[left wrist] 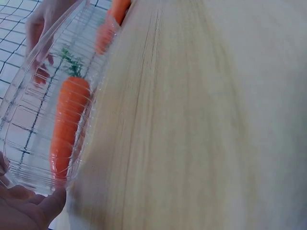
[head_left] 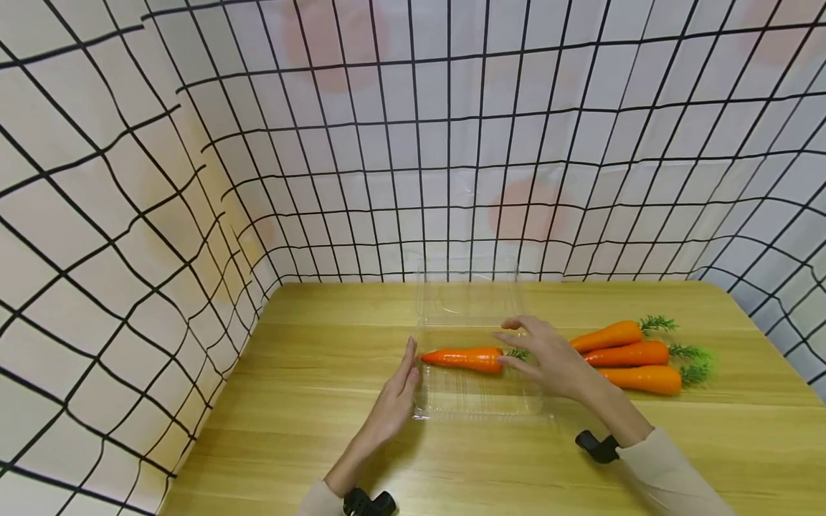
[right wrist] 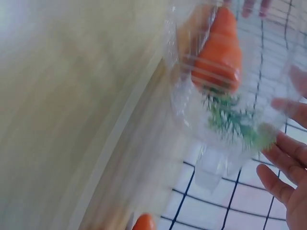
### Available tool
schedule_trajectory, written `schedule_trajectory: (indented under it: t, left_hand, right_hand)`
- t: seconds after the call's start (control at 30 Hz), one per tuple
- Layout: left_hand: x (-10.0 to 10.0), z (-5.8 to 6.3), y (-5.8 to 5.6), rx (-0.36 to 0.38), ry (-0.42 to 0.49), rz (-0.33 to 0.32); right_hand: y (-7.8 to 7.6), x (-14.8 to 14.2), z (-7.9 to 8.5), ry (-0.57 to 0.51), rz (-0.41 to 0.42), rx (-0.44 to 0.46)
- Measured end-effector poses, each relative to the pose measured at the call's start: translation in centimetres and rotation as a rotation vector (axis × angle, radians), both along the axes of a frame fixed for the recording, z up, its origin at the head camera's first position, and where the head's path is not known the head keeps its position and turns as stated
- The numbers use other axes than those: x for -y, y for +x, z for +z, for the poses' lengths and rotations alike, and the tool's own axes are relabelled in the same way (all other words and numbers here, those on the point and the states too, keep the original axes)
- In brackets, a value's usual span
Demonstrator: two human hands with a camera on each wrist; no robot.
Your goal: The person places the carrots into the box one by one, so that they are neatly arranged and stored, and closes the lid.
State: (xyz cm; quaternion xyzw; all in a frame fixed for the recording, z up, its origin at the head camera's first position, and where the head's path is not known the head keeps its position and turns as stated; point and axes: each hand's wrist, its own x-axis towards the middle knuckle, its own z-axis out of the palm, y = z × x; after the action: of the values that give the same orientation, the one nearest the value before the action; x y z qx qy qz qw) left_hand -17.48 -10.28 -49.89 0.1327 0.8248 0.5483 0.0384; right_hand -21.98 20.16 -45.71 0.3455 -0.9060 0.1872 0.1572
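Note:
A clear plastic clamshell box (head_left: 477, 401) lies on the table with its lid (head_left: 467, 297) folded back. Inside it, one orange carrot (head_left: 466, 359) lies crosswise, its green leafy top (right wrist: 230, 117) toward the right. My left hand (head_left: 392, 401) rests against the box's left side with fingers straight, close to the carrot's tip. In the left wrist view the thumb (left wrist: 53, 203) is at the box's end. Over the right part of the box is my right hand (head_left: 548, 358), fingers spread and slightly bent around the leafy end, not closed on the carrot.
Three more carrots with green tops, among them a middle carrot (head_left: 635, 354), lie side by side on the wooden table (head_left: 290, 430) right of the box, partly behind the right hand. A white wall covering with a black grid (head_left: 387, 143) rises behind and at both sides.

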Motion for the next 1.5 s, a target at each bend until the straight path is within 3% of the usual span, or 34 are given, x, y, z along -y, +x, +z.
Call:
schedule_trajectory:
  t: [0.4, 0.7, 0.97, 1.23, 1.5]
  left_hand:
    - [0.0, 0.0, 0.0, -0.003, -0.007, 0.006]
    - [0.0, 0.1, 0.1, -0.001, 0.002, 0.01]
    - [0.0, 0.0, 0.1, -0.005, -0.001, 0.011]
    - [0.0, -0.1, 0.1, -0.005, 0.015, -0.008]
    - [0.0, -0.1, 0.1, -0.01, 0.007, 0.006]
  right_hand:
    - [2.1, -4.2, -0.1, -0.017, -0.063, -0.097]
    - [3.7, -7.2, -1.0, 0.003, -0.16, 0.001]
    - [3.9, -9.5, -0.9, -0.013, -0.149, -0.056]
    - [4.5, -11.7, -1.2, 0.016, -0.212, -0.016]
    - [4.7, -13.7, -1.6, 0.014, -0.214, -0.038]
